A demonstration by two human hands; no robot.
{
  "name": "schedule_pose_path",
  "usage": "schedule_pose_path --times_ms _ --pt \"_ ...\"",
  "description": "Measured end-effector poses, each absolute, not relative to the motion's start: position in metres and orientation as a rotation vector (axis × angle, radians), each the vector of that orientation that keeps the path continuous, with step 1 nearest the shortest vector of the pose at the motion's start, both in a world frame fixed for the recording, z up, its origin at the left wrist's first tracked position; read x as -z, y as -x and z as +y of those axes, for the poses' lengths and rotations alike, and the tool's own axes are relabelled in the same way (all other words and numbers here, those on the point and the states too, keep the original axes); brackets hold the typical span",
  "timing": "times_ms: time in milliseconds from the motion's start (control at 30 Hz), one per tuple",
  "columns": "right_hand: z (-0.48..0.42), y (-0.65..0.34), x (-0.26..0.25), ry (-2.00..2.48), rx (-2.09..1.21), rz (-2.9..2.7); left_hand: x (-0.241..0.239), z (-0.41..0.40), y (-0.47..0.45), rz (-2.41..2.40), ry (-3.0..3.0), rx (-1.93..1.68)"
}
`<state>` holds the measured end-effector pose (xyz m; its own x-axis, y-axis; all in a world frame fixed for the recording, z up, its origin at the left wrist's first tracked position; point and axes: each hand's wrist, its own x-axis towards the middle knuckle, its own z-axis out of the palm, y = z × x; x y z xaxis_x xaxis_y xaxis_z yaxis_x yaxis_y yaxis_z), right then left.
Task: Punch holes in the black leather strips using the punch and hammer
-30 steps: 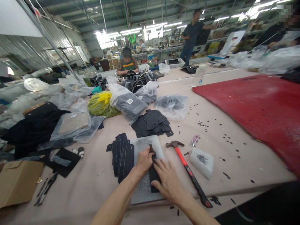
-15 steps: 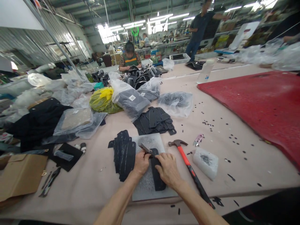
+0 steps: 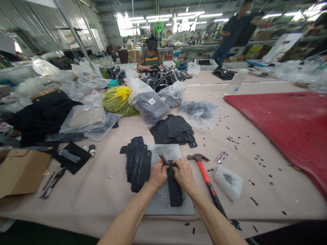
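My left hand (image 3: 158, 175) is closed around a dark metal punch (image 3: 163, 159), which slants over the top end of a black strap-like piece (image 3: 175, 190). My right hand (image 3: 184, 173) pinches that piece near its top right edge, fingertips close to the punch. Under both lies a pale grey board (image 3: 159, 200) with a scuffed, speckled surface. Just left of it, a stack of black cut pieces (image 3: 138, 166) overlaps the board's edge. A claw hammer (image 3: 205, 175) with a red and black handle rests right of my right hand. The punch's lower end is hidden by my fingers.
Beyond the board lie more black pieces (image 3: 173, 129) and plastic-bagged goods (image 3: 150, 105). A whitish block (image 3: 228, 182), pink-handled snips (image 3: 221, 156) and scattered black scraps sit to the right, near a red sheet (image 3: 278, 119). A co-worker (image 3: 150, 58) sits across the table.
The view has shifted, so the scene sits differently in the frame. My right hand's fingers have drawn in around the black piece's top edge; my left hand keeps the punch there.
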<state>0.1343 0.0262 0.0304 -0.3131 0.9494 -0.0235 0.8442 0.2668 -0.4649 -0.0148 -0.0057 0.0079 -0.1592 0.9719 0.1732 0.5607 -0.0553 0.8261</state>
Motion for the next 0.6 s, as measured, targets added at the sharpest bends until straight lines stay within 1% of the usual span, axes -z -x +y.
schedule_pose_path --times_ms 167,300,400,467,533,600 --pt "0.041 -0.128 -0.027 1.651 -0.613 -2.295 -0.009 -0.005 0.016 1.718 -1.633 -1.122" --pt "0.029 -0.131 -0.04 1.578 -0.63 -2.341 -0.008 -0.006 0.015 1.76 -1.693 -1.065" --pt "-0.008 -0.151 -0.049 1.487 -0.703 -2.366 -0.005 -0.006 0.015 1.772 -1.718 -1.046" --pt "-0.042 -0.175 -0.048 1.452 -0.88 -2.314 -0.003 -0.006 0.015 1.754 -1.711 -1.069" --pt "-0.075 -0.208 -0.043 1.493 -1.066 -2.238 -0.003 -0.006 0.016 1.735 -1.7 -1.096" --pt "-0.104 -0.245 -0.038 1.62 -1.083 -2.17 -0.004 -0.007 0.016 1.731 -1.685 -1.108"
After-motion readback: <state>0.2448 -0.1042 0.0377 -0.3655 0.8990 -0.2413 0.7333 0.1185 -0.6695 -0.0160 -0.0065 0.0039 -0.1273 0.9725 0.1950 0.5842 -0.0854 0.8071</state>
